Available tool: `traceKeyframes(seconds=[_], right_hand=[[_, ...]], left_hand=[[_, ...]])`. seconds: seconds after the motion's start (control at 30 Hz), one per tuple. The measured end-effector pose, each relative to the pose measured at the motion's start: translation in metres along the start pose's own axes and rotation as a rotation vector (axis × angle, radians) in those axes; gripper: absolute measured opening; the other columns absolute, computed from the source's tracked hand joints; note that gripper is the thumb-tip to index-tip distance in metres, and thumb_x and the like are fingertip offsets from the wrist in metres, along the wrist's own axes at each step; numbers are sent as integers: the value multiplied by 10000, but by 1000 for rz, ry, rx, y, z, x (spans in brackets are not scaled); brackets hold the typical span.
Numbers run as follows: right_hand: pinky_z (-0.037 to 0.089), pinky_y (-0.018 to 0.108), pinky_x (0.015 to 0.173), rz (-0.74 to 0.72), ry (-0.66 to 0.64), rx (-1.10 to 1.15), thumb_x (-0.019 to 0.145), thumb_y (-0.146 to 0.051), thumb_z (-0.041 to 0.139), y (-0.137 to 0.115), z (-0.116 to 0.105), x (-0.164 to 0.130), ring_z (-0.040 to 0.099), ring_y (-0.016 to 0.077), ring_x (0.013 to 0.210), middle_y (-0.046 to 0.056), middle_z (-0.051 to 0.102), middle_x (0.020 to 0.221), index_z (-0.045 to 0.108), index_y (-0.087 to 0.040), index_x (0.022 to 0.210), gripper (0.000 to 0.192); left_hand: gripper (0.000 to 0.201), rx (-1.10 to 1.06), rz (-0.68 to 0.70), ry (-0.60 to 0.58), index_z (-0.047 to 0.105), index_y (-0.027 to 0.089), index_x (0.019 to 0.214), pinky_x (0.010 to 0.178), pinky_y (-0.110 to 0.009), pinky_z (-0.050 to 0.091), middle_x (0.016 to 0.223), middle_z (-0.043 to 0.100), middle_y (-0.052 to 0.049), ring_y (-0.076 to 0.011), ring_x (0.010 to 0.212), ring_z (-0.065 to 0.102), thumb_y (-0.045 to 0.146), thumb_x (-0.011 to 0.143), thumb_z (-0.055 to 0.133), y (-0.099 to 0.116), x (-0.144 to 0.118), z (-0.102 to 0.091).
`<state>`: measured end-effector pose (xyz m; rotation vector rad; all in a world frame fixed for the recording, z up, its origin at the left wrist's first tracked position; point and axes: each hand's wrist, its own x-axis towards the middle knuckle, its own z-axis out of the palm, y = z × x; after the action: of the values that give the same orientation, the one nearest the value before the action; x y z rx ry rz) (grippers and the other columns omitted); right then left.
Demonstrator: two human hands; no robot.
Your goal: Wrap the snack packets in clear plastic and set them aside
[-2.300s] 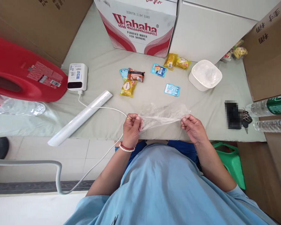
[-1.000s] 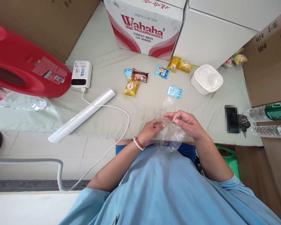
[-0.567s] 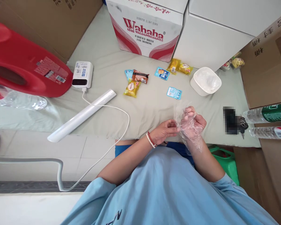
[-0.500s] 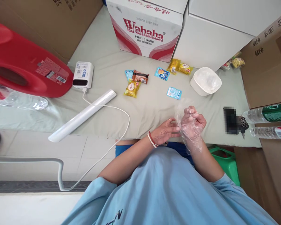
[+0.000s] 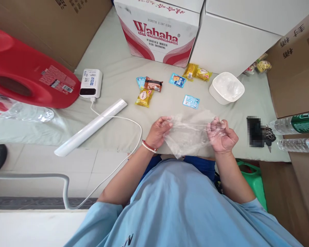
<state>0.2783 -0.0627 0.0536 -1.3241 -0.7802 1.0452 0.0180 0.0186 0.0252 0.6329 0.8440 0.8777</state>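
Observation:
A thin, see-through piece of plastic (image 5: 189, 137), a bag or loose cover by its look, is stretched between my two hands above the near edge of the cloth-covered surface. My left hand (image 5: 158, 133) pinches its left side between thumb and fingers. On the other side, my right hand (image 5: 223, 138) is curled with the plastic gripped at its fingers, and part of the film lies over them. Just beyond the plastic lies a light-blue sachet (image 5: 191, 102). A white plastic tub (image 5: 217, 92) with crumpled clear plastic inside stands past my right hand.
Wrapped snacks (image 5: 144, 97) lie mid-surface, others near the Wahaha carton (image 5: 157, 37). At left are a red jug (image 5: 36, 68), a white power bank (image 5: 91, 83) with a cable, and a white tube (image 5: 91, 127). Keys (image 5: 269, 135) and bottles (image 5: 296, 144) are at right.
My hands have moved apart, the left one leftward and the right one slightly right. The plastic, bunched around my right fist before, is now spread out between them.

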Motion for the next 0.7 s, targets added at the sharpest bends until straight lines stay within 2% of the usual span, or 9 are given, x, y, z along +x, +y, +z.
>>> traceKeyframes(seconds=[0.1,0.17,0.23,0.3,0.4,0.5,0.57,0.63,0.7], right_hand=[[565,511,922,130,-36,-109,826,-602,630,12,-18,-6,694,292,1073,96,714,1188,578,-264,799,342],[584,458,868,307,-109,-181,759,-579,763,15,-30,-10,717,263,956,100,748,1082,597,-239,783,380],[587,416,851,457,-210,-253,742,-603,815,12,-40,-10,720,239,917,112,761,1055,665,-218,864,431],[582,401,869,477,-244,-324,794,-679,758,7,-47,-3,716,239,968,122,758,1094,708,-212,986,508],[565,408,904,326,-154,-504,869,-759,615,1,-44,20,690,254,1044,102,745,1133,711,-231,1040,563],[529,446,949,161,-101,-798,910,-749,546,1,-24,52,667,281,1043,105,742,1094,701,-219,1036,567],[480,478,1013,-34,8,-1007,930,-708,541,1,-6,72,618,314,1121,136,730,1126,696,-196,1091,559],[433,489,1062,-237,98,-1119,956,-666,524,1,14,88,548,337,1214,162,708,1191,684,-181,1175,555],[447,457,1025,-267,7,-1129,957,-643,535,3,32,101,552,333,1185,160,719,1132,683,-180,1209,547]], left_hand=[[598,115,220,149,610,231,1031,479,-202,303,742,481,73,-53,560,378,435,583,950,8,8,-18],[559,178,264,191,597,224,1021,485,-212,326,738,482,73,-61,556,392,450,623,918,6,12,-25],[471,249,274,237,565,220,961,466,-220,324,722,481,76,-60,519,383,478,700,860,-1,15,-27],[397,323,287,266,510,232,926,437,-225,318,721,488,78,-60,479,385,499,799,775,-9,15,-26],[323,441,315,256,448,255,967,420,-228,336,742,531,78,-70,448,433,506,920,646,-17,12,-20],[293,587,348,255,431,261,1002,443,-235,364,749,574,75,-79,436,470,521,976,565,-18,9,-17],[285,679,379,265,435,261,1018,477,-241,383,758,596,67,-89,452,498,525,992,539,-18,7,-18],[279,749,410,268,438,261,1036,513,-246,397,763,610,60,-101,482,525,525,1002,522,-18,6,-20],[273,792,435,253,439,262,1044,540,-248,404,765,621,53,-107,504,538,522,1009,511,-18,4,-21]])
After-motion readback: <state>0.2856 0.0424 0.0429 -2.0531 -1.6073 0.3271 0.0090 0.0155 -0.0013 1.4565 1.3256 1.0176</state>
